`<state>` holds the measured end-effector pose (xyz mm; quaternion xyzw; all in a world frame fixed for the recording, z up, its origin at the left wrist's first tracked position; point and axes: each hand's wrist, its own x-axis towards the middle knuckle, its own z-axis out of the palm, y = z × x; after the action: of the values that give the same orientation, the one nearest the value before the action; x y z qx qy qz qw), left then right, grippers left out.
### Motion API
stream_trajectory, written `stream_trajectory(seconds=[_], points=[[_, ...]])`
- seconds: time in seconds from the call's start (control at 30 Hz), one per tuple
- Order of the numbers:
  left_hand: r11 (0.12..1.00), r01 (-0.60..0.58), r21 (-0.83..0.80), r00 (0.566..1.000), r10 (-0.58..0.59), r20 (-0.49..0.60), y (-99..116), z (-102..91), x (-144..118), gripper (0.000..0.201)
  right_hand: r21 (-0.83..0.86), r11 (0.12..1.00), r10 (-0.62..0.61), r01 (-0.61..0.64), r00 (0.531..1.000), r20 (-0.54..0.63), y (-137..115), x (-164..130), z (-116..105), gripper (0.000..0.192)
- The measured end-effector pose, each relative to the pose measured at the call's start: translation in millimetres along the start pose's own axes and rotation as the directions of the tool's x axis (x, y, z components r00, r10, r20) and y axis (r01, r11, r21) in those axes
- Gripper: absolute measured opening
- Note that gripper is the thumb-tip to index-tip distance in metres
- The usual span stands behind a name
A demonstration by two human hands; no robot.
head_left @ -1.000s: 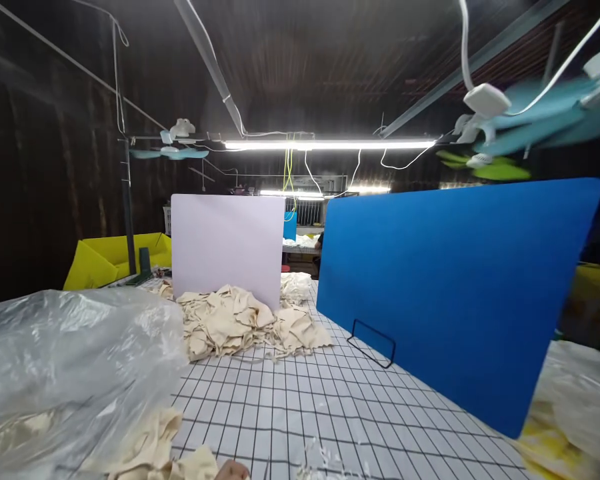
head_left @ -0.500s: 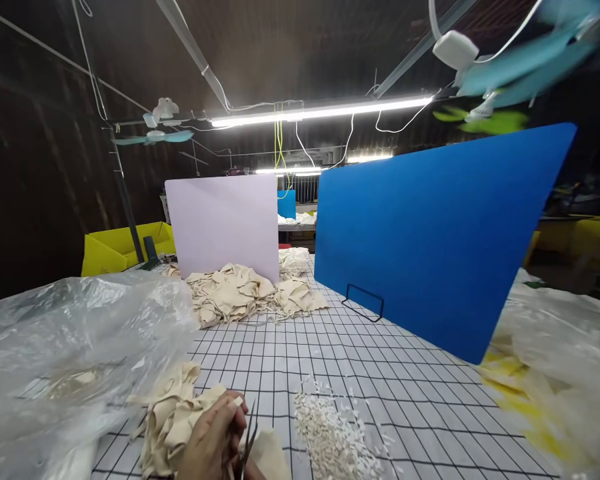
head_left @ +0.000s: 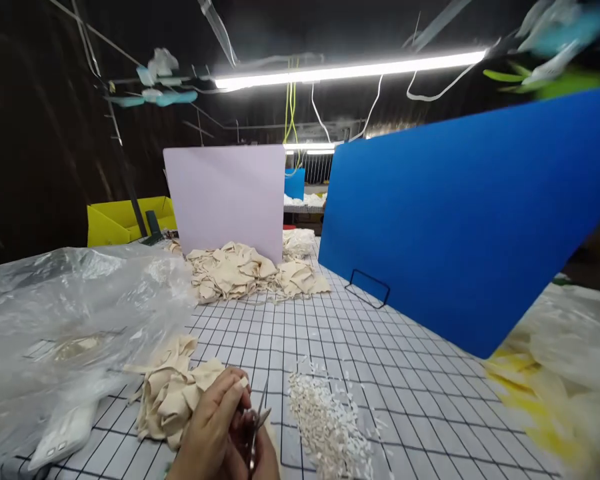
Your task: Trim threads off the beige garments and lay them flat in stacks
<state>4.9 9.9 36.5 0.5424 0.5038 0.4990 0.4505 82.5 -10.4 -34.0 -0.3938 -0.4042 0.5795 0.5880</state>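
1. Because the cloth pieces [head_left: 173, 400] are thin and floppy, they look very light and soft, and they would bend and fold as soon as a hand picks them up.
2. They lie in a small crumpled heap on the checked table [head_left: 405, 393], just beside the person's hands and partly under the edge of the big clear plastic bag [head_left: 65, 320].
3. A good place to take hold of one piece looks like its edge, pinched between thumb and finger, since the middle would just sag.
4. The small scissors [head_left: 257, 427] are thin, hard metal, so they will not bend, and the points look sharp, so they are best held by the handle end.
5. The left hand [head_left: 213, 433] is low at the bottom of the view, with its fingers curled in and pinched close together by the scissors; it seems to hold a bit of cloth, but that part is hidden.
6. The right hand [head_left: 263, 453] is mostly out of view below, and it looks closed around the scissors, with the blades pointing up.
7. The two hands touch each other, close to the person's body.
8. Just to the right of the hands is a pile of tiny white snippets [head_left: 330, 427].
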Motion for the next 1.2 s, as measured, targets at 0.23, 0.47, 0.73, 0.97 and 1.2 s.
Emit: stream_trajectory(seconds=[0.23,0.47,0.73,0.97,1.2], points=[[0.999,-0.003,0.053,0.999,0.001,0.041,9.6,10.2,5.4,0.033,0.014,0.997,0.068,-0.071,0.987,0.147,-5.7,8.7,-20.8,0.028],[0.984,0.042,-0.174,0.999,-0.038,0.028,-10.8,-5.3,2.6,0.028,-0.081,0.986,0.157,-0.143,0.969,0.189,-3.5,13.0,-17.8,0.022],[0.969,0.131,-0.209,0.991,-0.131,0.015,-25.4,-15.1,2.1,0.029,-0.336,0.939,0.17,-0.07,0.946,0.276,-12.0,8.9,-21.7,0.017],[1.0,0.017,0.005,0.99,-0.017,0.143,-49.2,8.6,-18.9,0.034,-0.788,0.546,-0.045,0.285,0.949,0.312,-43.1,-2.2,-82.0,0.029],[0.997,-0.069,0.032,0.97,0.06,0.235,-56.4,27.9,-12.2,0.034,-0.887,0.45,0.063,0.1,0.988,0.143,-44.4,-21.4,-111.0,0.032]])
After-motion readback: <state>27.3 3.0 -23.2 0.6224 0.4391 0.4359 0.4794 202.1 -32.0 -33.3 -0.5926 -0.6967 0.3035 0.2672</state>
